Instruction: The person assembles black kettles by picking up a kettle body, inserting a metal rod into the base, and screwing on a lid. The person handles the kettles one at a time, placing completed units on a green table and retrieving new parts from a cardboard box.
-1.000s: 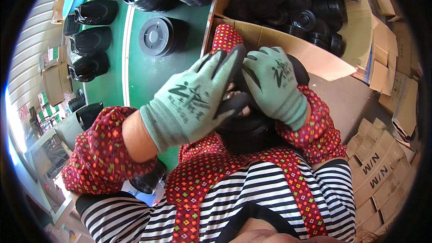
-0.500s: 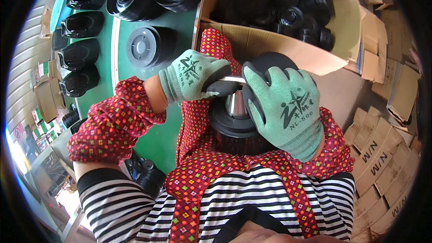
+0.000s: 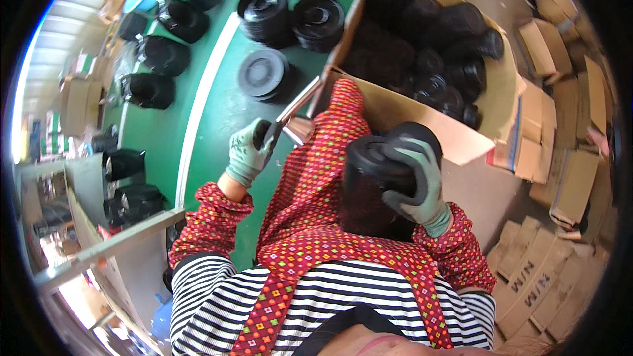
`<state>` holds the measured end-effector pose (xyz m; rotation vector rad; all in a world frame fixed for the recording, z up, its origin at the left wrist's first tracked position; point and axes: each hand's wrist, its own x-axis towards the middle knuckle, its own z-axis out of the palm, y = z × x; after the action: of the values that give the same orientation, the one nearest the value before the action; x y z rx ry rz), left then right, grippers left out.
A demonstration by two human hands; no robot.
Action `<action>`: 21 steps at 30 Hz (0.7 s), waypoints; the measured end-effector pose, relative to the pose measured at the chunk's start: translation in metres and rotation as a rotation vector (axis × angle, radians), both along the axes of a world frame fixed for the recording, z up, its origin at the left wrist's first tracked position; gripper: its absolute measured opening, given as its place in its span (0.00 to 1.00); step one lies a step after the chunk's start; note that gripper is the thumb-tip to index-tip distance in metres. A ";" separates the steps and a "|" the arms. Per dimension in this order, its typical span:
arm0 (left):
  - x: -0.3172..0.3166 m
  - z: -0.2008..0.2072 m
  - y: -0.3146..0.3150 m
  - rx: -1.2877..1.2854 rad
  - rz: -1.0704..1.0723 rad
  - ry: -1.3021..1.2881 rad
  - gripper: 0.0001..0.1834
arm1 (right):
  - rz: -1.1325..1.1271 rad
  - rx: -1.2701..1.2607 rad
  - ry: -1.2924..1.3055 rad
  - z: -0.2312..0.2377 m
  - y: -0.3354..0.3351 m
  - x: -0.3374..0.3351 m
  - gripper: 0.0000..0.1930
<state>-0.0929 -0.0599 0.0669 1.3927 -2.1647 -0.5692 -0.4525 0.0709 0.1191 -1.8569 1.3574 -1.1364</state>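
Note:
My left hand [image 3: 249, 151], in a green glove with dark palm, is closed on the bar handle of a metal cone tool [image 3: 300, 130]. The tool is lifted over the left side of my lap, its bar slanting up to the right. A black cylindrical part [image 3: 362, 191] with a ringed top stands on my lap. My right hand [image 3: 422, 184], gloved alike, wraps round the right side of its top, the fingers bent over the rim. Behind that hand is a dark rounded shape [image 3: 419, 133] I cannot make out.
On the green table [image 3: 217, 132] at left stand stacked black round parts [image 3: 264, 16], a grey-topped disc [image 3: 260, 74] and a row of glossy black housings [image 3: 161, 55]. An open carton [image 3: 395, 107] of black parts is ahead right. Flattened cardboard [image 3: 527, 277] lies at right.
The metal cone tool has come off the black part and moved left in my left hand. My right hand has left the bar and now holds the black part. The view has shifted.

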 end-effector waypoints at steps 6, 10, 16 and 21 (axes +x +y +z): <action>0.067 -0.078 0.036 0.043 0.248 -0.310 0.14 | -0.180 -0.013 -0.190 -0.019 -0.008 0.005 0.17; 0.059 -0.069 0.046 0.027 0.246 -0.218 0.25 | -0.528 0.055 -0.492 0.003 -0.040 -0.009 0.14; -0.001 0.032 0.075 0.294 -0.196 0.694 0.51 | 0.122 0.687 -1.679 -0.026 -0.068 0.027 0.37; -0.019 0.071 0.084 0.177 -0.307 0.670 0.19 | 0.082 0.671 -1.418 -0.053 -0.067 0.063 0.31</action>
<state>-0.1121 0.0239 0.1380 0.7761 -1.7961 -1.1743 -0.3891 0.0043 0.0663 -0.3333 0.6113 -1.2667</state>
